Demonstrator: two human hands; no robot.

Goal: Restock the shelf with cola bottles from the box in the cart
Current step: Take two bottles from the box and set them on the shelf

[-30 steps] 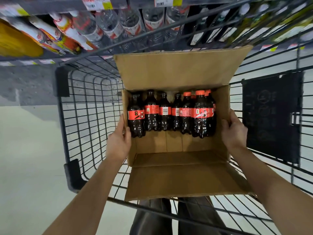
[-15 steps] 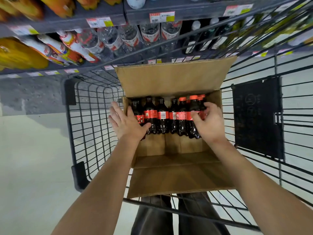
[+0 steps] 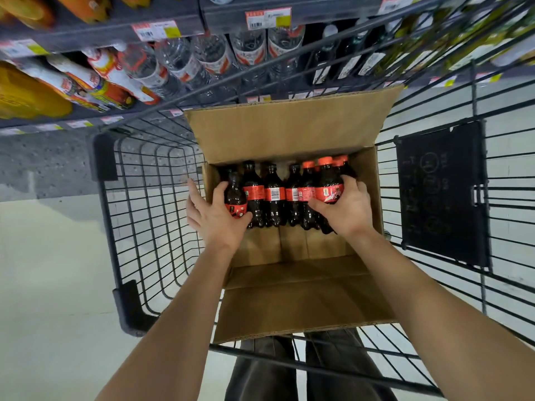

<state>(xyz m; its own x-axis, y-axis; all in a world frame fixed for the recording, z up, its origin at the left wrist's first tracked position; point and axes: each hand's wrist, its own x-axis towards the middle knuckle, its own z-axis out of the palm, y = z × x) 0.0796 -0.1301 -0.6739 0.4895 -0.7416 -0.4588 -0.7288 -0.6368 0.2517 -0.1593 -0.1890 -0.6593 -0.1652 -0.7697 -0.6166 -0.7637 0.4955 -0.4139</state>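
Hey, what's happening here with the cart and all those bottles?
A person is unloading cola from an open cardboard box sitting in a wire shopping cart. The left hand is closed on the leftmost bottle, and the right hand grips a red-capped bottle at the right end of the row. Both bottles are in the box. Stocked drink shelves stand just ahead.

Bare forearms, dark trousers

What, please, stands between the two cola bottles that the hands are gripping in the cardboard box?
In the head view, more dark cola bottles with red labels stand in a row between them.
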